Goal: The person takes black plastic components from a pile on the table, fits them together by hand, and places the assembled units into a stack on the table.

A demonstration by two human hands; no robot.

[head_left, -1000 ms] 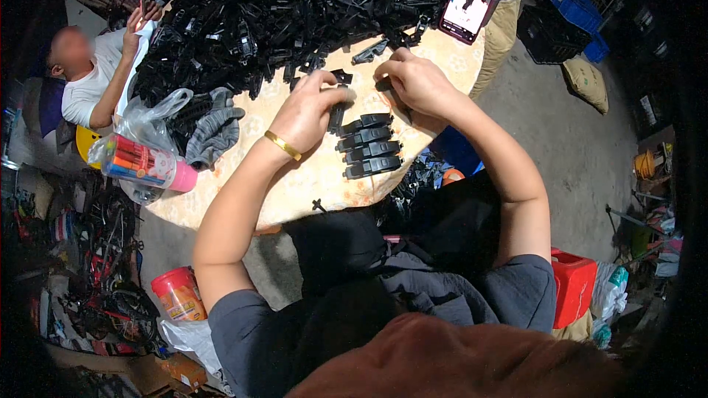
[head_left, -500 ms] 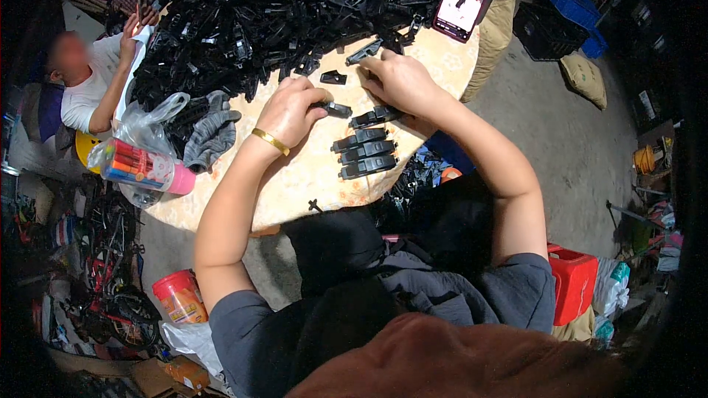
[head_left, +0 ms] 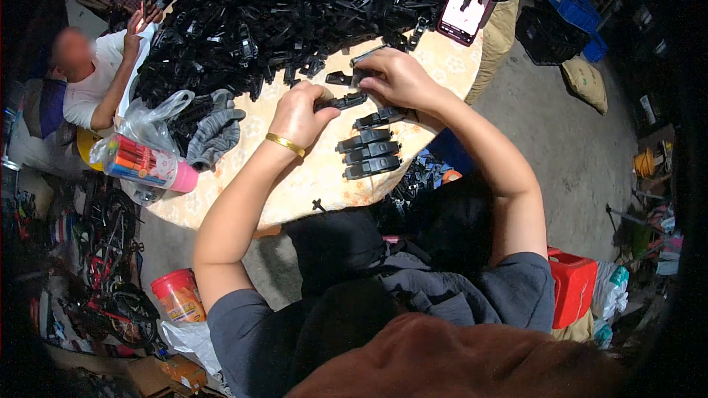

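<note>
My left hand [head_left: 296, 116], with a gold bracelet at the wrist, grips a narrow black plastic part [head_left: 348, 101] between thumb and fingers. Just right of it, my right hand [head_left: 402, 79] has its thumb and fingers pinched together; what lies between them is too small to make out. A small flat black piece [head_left: 338, 78] rests on the cloth beside the right fingertips. Partly covered by that hand's index finger is a long dark part [head_left: 370, 51]. Several black plastic assemblies [head_left: 371, 167] lie in a stacked row nearer me.
A big heap of black plastic parts [head_left: 295, 18] covers the table's far side. A phone [head_left: 466, 6] stands at the right. At left are grey gloves [head_left: 214, 129], a plastic bag and a cup of pens [head_left: 151, 166]. Another person [head_left: 92, 77] sits left, holding a phone.
My right hand has drawn in slightly toward the left hand and the small flat piece. The part in my left hand now points up and to the right, showing more of its length.
</note>
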